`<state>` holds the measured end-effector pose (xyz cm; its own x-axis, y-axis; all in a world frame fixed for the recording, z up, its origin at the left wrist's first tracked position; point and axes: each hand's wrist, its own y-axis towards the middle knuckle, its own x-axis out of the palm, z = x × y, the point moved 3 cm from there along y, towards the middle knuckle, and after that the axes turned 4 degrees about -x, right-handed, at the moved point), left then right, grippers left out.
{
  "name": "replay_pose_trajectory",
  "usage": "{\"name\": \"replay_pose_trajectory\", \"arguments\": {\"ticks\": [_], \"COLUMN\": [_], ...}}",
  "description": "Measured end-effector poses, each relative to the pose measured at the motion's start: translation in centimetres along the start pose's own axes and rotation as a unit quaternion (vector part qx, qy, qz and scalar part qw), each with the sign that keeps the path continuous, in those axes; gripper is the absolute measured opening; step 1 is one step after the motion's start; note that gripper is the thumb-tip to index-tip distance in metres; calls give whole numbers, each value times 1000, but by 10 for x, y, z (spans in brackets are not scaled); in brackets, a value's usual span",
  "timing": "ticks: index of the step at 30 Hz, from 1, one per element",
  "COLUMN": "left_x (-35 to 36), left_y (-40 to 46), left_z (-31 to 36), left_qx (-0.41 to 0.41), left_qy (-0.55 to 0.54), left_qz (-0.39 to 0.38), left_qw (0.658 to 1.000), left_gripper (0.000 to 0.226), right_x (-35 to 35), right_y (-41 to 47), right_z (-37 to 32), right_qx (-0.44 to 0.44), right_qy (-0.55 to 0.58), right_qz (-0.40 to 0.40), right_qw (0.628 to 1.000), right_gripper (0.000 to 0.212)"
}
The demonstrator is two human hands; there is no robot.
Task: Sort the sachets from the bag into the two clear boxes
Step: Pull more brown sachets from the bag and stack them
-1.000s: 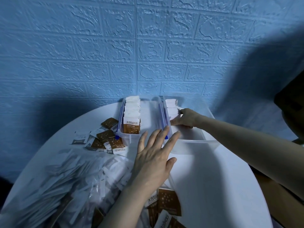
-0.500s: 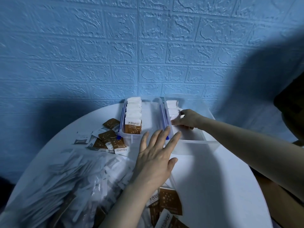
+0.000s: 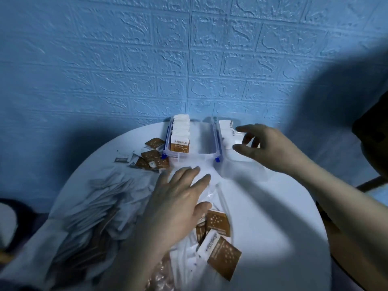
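Note:
Two clear boxes stand side by side at the table's far edge. The left box (image 3: 206, 141) holds a row of upright brown-and-white sachets (image 3: 180, 141) along its left wall. The right box (image 3: 241, 162) holds a short row of white sachets (image 3: 225, 127) at its back. My right hand (image 3: 270, 148) hovers over the right box with fingers spread, holding nothing. My left hand (image 3: 178, 204) lies flat, fingers straight, on the clear plastic bag (image 3: 94, 208) full of sachets at the near left.
Loose brown sachets (image 3: 151, 156) lie left of the boxes, and more (image 3: 218, 238) spill from the bag's mouth near my left wrist. The round white table (image 3: 273, 217) ends close to a blue brick-pattern wall. A dark chair edge shows at the right.
My right hand has lifted off the white sachets and opened. My left hand slid back from the boxes onto the bag. The view tilted down slightly.

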<state>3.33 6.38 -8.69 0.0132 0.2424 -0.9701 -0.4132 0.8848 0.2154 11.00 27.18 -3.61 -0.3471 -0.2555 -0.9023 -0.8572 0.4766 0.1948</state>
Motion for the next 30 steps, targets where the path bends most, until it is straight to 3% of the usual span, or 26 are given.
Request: {"name": "replay_pose_trajectory", "arguments": {"ticks": [4,11,16,22,25,30], "left_x": [12,44,51,55,61,61], "left_y": [-63,-130,-136,-137,-138,-140], "left_z": [-27,-54,-57,-59,-61,-54], "left_qx": [-45,-85,-95,-91,-85,-98], "left_qy": [-31,-7,-62,-148,-162,-133], "left_qz": [32,34,86,167,183,178], "left_qw": [998,996,990,971,966,970], "left_gripper": [50,63,57,53,57,43], "right_x": [25,88,107,114,121,125], "right_y": [-81,-147,-149,-139,-139,-141], "right_z": [-22,-21,-17,-27,-39,-52], "right_qx": [-104,-124,-111,-98,-106,-108], "right_qy": [69,163,90,73,69,6], "right_qz": [25,-38,-80,-78,-59,-42], "right_qw": [992,978,987,989,990,993], "right_gripper": [33,50,87,79,82,91]}}
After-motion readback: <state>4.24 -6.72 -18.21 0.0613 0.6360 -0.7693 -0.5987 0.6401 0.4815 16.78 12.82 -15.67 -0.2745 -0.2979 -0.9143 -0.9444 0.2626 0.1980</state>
